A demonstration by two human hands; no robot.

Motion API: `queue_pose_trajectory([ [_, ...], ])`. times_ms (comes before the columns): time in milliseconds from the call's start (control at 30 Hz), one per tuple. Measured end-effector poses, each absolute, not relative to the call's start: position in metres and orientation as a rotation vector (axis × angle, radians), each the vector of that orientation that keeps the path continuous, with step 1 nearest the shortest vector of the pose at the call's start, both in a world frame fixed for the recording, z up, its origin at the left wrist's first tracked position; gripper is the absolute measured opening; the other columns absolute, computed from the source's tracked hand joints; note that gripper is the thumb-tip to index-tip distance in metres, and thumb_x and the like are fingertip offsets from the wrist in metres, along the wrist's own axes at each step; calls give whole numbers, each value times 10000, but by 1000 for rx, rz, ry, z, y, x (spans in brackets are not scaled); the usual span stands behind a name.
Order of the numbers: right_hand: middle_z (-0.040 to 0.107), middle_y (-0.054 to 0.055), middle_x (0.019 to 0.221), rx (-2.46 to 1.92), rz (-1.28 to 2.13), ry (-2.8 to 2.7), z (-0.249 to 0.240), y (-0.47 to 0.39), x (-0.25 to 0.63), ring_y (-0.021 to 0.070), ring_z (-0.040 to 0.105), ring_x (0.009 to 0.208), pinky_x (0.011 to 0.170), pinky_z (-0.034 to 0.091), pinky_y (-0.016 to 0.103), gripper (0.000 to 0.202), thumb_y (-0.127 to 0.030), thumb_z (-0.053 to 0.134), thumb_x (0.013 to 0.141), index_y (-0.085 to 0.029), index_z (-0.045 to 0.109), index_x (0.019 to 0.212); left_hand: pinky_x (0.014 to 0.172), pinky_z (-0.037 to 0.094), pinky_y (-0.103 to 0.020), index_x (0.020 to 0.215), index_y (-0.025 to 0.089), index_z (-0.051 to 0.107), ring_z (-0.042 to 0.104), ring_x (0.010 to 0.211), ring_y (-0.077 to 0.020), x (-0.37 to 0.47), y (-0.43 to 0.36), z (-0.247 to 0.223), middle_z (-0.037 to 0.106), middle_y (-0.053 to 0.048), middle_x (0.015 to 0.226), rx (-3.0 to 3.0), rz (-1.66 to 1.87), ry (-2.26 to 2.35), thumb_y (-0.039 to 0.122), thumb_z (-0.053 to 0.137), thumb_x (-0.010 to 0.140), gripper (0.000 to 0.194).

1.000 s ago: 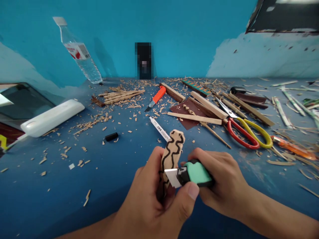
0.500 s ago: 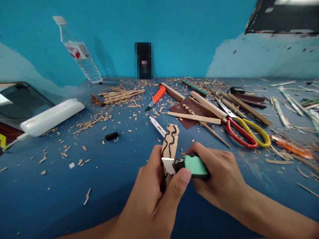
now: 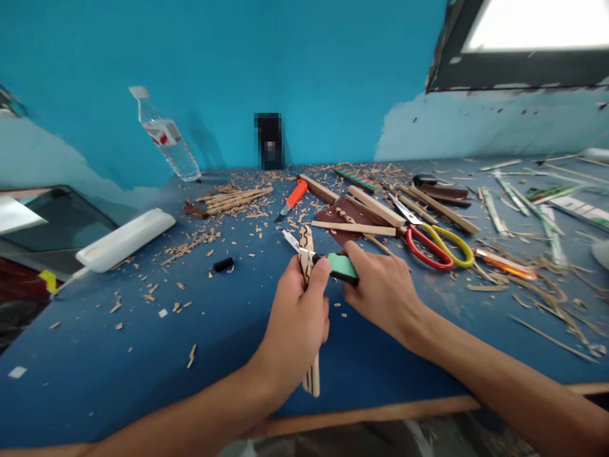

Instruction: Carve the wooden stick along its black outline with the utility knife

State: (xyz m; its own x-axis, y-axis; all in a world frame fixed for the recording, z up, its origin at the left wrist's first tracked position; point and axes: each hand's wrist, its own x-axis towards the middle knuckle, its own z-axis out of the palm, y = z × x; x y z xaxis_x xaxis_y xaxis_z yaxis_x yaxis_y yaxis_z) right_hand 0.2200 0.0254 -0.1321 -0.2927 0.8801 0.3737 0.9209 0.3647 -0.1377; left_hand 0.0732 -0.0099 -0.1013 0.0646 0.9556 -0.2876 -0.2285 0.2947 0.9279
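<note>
- Up close at a blue workbench (image 3: 118, 355): L hand (image 3: 295, 317) wrapped tight around a flat wooden stick (image 3: 307, 244) marked w/ a wavy black line; stick stands roughly upright, lower end poking out below the fist near the bench's front edge.
- R hand (image 3: 380, 289) closed on a green-handled utility knife (image 3: 342, 266), blade end touching the stick's upper part just beside the L thumb.
- Both hands sit mid-bench, above the surface; can't tell if the stick's foot touches it.
- Just behind the stick: a white marker pen (image 3: 289, 238), its black cap (image 3: 222, 264) lying apart to the L.
- Farther back: orange-handled knife (image 3: 292, 195), bundle of thin sticks (image 3: 233, 200), dark sandpaper sheet (image 3: 340, 219) under wood strips.
- R of hands: red-and-yellow scissors (image 3: 435, 244), blades toward the strips; orange tool (image 3: 504, 263) beyond.
- L side: white oblong case (image 3: 126, 238); clear water bottle (image 3: 166, 136) against the teal wall.
- Wood shavings (image 3: 190, 241) strewn over most of the bench.
</note>
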Motion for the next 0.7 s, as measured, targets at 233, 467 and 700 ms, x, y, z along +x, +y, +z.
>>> queue_pose_trajectory([
  [233,762,72,833,-1527,-169,-2138,-127,24,233,215,642,617,568,165,321,181,-231,521,831,-193,589,994,363,179,-140,945,236,499,259,394,-34,88,-14,-89,302,120,569,946,1133,1115,464,629,966,263],
  [467,722,68,770,-1435,-115,-1939,-112,19,238,192,600,613,576,170,310,166,-214,533,787,-191,589,942,365,159,-140,933,247,474,213,404,-42,100,-26,-64,258,133,545,1006,1164,1055,518,643,949,320],
  [700,561,-18,650,-1192,159,-1721,-56,28,250,137,538,593,573,335,273,260,-387,481,999,-219,508,802,414,303,-150,910,223,466,336,478,-41,87,-33,-25,432,79,694,1089,1222,888,491,614,956,310],
])
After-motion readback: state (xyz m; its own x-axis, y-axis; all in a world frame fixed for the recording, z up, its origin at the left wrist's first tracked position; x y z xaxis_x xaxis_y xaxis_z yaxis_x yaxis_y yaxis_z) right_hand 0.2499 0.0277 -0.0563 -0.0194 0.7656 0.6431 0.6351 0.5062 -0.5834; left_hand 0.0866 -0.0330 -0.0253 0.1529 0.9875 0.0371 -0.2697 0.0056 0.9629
